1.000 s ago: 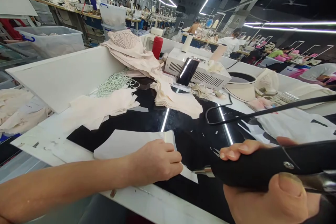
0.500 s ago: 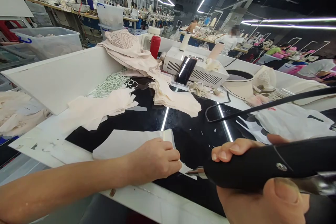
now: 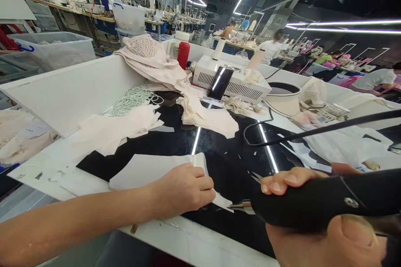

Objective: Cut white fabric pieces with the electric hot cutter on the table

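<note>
My left hand [image 3: 186,187] is closed, its fingers curled down at the right end of a white sheet [image 3: 138,171]. A pale cream strip [image 3: 200,160] shows beyond the knuckles; what the fingertips pinch is partly hidden. In my right hand [image 3: 297,233] is a thick black hand tool [image 3: 307,200] with a pointed metal tip. That tip touches or hovers by the white sheet's lower right corner. Thin pointed metal tips [image 3: 256,176], like those of small scissors, stick out by my right fingers. Underneath is a glossy black panel [image 3: 225,162].
Stacked cream fabric pieces [image 3: 209,117] lie ahead, with more pieces [image 3: 115,127] and green cord [image 3: 138,100] to the left. Behind stand a white vented box [image 3: 234,81], a phone [image 3: 221,83] and a red bottle [image 3: 183,55]. A black cable [image 3: 328,130] crosses the right side.
My right hand and the black tool have shifted slightly right, so the tool tip is farther from my left hand. Thin metal points now show by my right fingers. My left hand stays put.
</note>
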{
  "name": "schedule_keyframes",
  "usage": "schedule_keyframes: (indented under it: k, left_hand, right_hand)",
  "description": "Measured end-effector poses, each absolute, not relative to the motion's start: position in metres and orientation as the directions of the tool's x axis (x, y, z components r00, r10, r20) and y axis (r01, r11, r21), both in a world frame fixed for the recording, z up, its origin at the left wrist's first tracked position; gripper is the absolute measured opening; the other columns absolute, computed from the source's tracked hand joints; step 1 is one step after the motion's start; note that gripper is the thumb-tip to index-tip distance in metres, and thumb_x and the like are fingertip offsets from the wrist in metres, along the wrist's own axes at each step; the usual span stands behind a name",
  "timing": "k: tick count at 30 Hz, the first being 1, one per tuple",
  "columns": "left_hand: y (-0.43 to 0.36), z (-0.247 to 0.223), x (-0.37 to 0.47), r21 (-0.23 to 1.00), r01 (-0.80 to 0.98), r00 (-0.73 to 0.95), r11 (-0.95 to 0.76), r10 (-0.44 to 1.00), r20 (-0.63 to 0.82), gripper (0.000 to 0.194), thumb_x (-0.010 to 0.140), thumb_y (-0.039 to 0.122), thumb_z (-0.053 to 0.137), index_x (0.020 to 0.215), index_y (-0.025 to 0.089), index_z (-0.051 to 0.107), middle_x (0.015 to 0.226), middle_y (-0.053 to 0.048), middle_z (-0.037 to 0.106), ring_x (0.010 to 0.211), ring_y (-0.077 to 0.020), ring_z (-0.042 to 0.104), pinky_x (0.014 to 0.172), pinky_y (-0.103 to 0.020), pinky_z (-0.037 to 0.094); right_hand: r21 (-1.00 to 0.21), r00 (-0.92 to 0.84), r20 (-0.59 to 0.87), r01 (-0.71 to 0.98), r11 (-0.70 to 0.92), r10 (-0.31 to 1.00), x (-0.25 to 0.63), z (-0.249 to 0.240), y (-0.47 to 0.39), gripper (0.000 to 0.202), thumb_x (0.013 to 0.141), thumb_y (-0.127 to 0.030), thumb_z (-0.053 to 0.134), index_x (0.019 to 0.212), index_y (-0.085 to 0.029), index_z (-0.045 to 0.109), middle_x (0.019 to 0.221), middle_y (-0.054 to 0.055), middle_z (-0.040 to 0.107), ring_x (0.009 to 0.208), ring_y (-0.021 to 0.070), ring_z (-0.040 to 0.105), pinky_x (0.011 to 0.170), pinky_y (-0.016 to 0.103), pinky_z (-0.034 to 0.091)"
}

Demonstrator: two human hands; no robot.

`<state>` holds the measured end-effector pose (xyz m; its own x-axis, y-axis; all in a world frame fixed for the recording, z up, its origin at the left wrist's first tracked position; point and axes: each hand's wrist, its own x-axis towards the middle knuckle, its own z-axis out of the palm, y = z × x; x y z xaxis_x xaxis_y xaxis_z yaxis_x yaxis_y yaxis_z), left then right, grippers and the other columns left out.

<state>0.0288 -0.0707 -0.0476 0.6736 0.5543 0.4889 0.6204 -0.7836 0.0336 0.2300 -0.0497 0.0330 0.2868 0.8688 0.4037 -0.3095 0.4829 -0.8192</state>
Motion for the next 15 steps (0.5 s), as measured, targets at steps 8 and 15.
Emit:
schedule_keyframes:
  k: [8, 15]
  left_hand:
    - [-0.0709, -0.0467, 0.0275, 0.036, 0.619, 0.683, -0.785, 0.56, 0.469, 0.016, 0.104, 0.003, 0.06, 0.098, 0.017, 0.067, 0.091, -0.003, 0.068, 0.082, -0.018, 0.06, 0.075, -0.032, 0.047]
    - [-0.0665, -0.0421, 0.0205, 0.159, 0.557, 0.641, -0.815, 0.544, 0.542, 0.016, 0.111, 0.008, 0.057, 0.104, 0.015, 0.069, 0.103, -0.004, 0.075, 0.095, -0.0162, 0.069, 0.09, -0.03, 0.057]
  right_hand:
    - [-0.818, 0.299, 0.445, -0.25, 0.519, 0.844, 0.2273, 0.0315, -0.0499, 0.053, 0.07, -0.048, 0.092, 0.112, -0.027, 0.068, 0.071, -0.005, 0.071, 0.053, 0.0187, 0.06, 0.047, 0.034, 0.057]
    - [-0.799, 0.269, 0.469, -0.276, 0.534, 0.841, 0.2255, 0.0307, -0.0461, 0.051, 0.071, -0.047, 0.093, 0.111, -0.025, 0.069, 0.072, -0.003, 0.072, 0.052, 0.0183, 0.063, 0.047, 0.034, 0.058]
